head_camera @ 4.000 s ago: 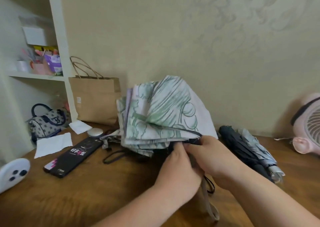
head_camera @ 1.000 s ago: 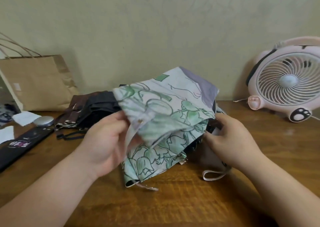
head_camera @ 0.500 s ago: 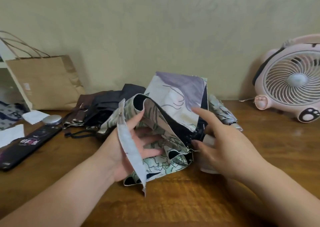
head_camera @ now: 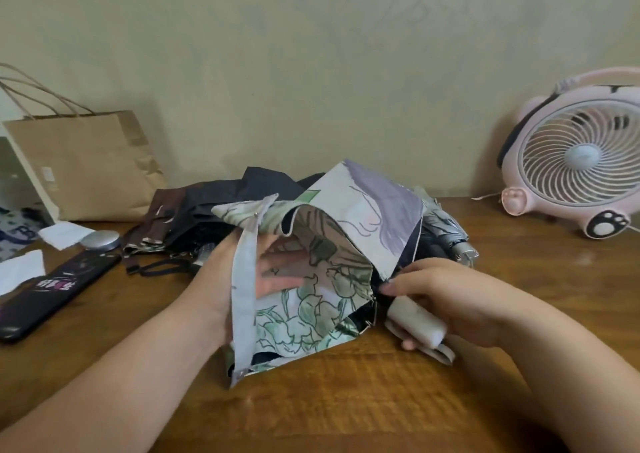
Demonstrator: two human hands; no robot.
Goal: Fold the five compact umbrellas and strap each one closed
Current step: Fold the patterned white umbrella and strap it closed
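Floral-print umbrella, half folded, lies at the middle of the tabletop, its green-and-lilac canopy loosely bunched. Its pale strap hangs unfastened across the left grip. That grip lies palm-up, fingers spread straight among the folds of fabric. The right grip curls round the umbrella's cream handle, forefinger reaching to the metal rib tips at the canopy's hem. Toward the tabletop's far edge, dark and brown umbrellas lie in a loose heap, and a grey umbrella lies furled just beyond the right grip. A pink fan stands at the far right corner, a brown paper bag at the far left, a black box near the left edge.
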